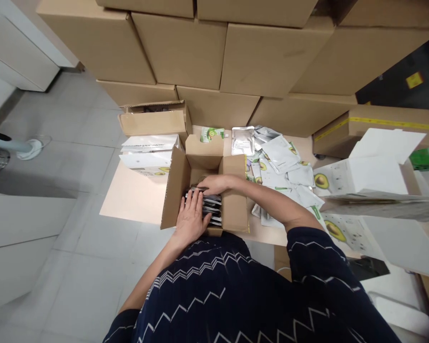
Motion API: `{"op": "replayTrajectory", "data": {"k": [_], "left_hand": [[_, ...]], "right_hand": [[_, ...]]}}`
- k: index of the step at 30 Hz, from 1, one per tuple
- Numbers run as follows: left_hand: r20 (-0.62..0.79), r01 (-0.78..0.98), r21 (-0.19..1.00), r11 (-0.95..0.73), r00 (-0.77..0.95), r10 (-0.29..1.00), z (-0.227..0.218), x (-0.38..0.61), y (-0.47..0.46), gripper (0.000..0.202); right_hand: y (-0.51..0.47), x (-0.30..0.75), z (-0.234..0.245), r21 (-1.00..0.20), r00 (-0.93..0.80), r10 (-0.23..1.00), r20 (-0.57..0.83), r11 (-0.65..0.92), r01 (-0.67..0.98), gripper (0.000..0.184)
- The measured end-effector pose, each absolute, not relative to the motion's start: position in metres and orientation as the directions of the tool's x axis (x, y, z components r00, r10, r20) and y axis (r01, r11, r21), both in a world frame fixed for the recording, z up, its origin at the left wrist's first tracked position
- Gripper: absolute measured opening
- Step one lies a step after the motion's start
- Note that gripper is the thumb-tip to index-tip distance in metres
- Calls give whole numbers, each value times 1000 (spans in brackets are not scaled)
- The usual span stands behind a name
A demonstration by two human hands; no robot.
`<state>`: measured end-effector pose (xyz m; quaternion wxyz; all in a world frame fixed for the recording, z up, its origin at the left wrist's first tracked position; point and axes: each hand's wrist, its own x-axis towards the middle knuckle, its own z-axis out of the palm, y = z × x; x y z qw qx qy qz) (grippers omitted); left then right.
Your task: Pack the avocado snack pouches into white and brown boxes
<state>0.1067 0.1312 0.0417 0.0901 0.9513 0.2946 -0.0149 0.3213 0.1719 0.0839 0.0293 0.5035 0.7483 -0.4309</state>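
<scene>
An open cardboard box stands at the near edge of the table, its flaps spread. Inside its near part, a row of dark and silvery flat sachets is packed on edge. My left hand lies over the left side of this row, fingers stretched out and flat on the sachets. From the right, my right hand reaches into the box with its fingers curled down at the far end of the row. Its fingertips are partly hidden among the sachets, close to my left fingers.
Loose white and silver sachets with avocado prints are heaped right of the box. White cartons stand open at the far right. A smaller carton and white printed boxes sit at left. Stacked cardboard boxes wall off the back.
</scene>
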Motion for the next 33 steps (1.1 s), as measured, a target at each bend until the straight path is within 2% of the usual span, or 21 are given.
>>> {"op": "replayTrajectory", "data": {"k": [2,4,5,7,9,11,12,13,17,21,25,29,31,33], "left_hand": [[-82,564,163,-809,825,559,42,106,131,71],[-87,563,168,-809,826,557,43,106,131,70],[-90,563,171,-809,826,556,43,106,131,70],[-95,563,177,-807,826,556,44,106,131,70],[-99,565,181,-805,825,556,45,106,131,70],[-107,568,181,-803,823,558,45,106,131,70],[-111,569,179,-803,822,558,46,107,131,69],[-115,571,177,-802,821,559,46,107,131,69],[-122,575,168,-801,818,562,46,106,131,70],[-122,574,165,-802,819,561,47,105,131,70],[-115,570,164,-805,821,559,46,105,131,69],[-114,567,169,-806,824,556,45,105,131,70],[-114,570,174,-803,822,558,44,105,131,69],[-113,574,178,-800,819,562,44,105,131,69]], "right_hand": [[167,346,97,-777,-398,868,-297,23,629,29],[163,381,103,-858,-80,990,-116,-59,510,33],[162,400,102,-855,130,991,-38,-100,508,36],[161,435,90,-757,471,879,80,-254,602,39],[161,462,69,-526,604,794,66,-487,697,42],[158,476,47,-239,625,774,-101,-629,740,53],[156,478,37,-137,609,771,-188,-635,761,58],[154,478,28,-87,580,777,-244,-613,785,59],[146,469,0,-102,480,833,-275,-522,847,52],[146,468,-29,-1,553,772,-314,-583,813,60],[149,472,-42,-43,569,784,-249,-596,802,55],[142,480,-15,-188,665,735,-133,-677,711,48],[132,485,12,-292,713,701,-11,-684,668,48],[118,487,47,-405,697,697,169,-596,693,46]]}}
